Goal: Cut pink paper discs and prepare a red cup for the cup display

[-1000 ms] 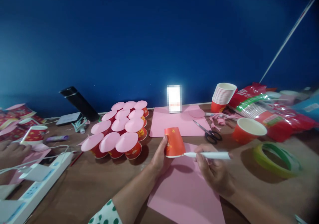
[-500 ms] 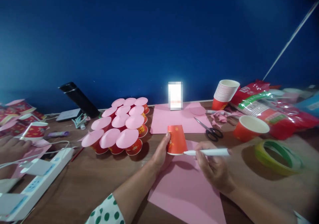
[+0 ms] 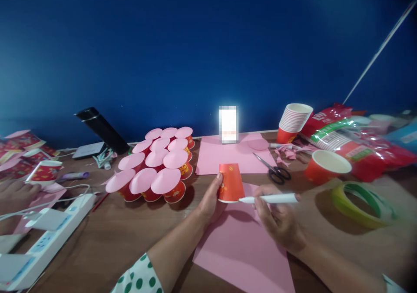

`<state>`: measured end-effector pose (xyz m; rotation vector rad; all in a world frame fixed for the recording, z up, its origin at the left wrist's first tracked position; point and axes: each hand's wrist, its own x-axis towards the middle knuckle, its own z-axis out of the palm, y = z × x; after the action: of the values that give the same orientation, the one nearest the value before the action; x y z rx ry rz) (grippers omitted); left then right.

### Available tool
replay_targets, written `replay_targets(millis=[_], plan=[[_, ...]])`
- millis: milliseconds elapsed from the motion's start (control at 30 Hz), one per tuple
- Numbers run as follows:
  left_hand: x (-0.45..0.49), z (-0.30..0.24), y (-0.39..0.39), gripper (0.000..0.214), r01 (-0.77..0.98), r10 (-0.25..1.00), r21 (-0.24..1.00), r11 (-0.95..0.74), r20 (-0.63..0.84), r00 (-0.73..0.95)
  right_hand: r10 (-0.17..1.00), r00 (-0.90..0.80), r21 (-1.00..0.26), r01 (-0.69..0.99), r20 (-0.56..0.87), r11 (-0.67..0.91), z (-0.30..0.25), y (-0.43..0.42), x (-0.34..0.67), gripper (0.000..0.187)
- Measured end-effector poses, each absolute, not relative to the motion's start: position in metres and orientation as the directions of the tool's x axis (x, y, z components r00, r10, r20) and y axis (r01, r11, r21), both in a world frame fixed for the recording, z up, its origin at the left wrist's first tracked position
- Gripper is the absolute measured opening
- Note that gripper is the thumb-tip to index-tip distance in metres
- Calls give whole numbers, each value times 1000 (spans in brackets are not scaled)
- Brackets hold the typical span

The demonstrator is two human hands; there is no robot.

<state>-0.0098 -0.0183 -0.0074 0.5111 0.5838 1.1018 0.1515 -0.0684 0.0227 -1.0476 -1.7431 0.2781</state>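
- The left hand's (image 3: 210, 201) grip is wrapped round an upside-down red paper cup (image 3: 230, 183), held above a pink sheet (image 3: 244, 245).
- The right hand's (image 3: 278, 218) grip pinches a white marker (image 3: 282, 198), its tip at the cup's rim; whether they touch, I can't tell.
- To my eye, a slip of the marker could streak the cup or sheet; squeezing too hard might dent the thin wall.
- The cup bears a small gold mark, unreadable from here.
- Farther right on the tabletop (image 3: 114, 236), a red-and-green plastic package (image 3: 339, 136) carries white print, too blurred to read.
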Motion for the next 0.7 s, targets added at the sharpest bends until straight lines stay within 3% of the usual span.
replay_targets(millis=[700], plan=[[-8,-3,-20,30,-676,926,636,371,-196,324,688,-123,-492,611,715,620,20,-64,152,20]])
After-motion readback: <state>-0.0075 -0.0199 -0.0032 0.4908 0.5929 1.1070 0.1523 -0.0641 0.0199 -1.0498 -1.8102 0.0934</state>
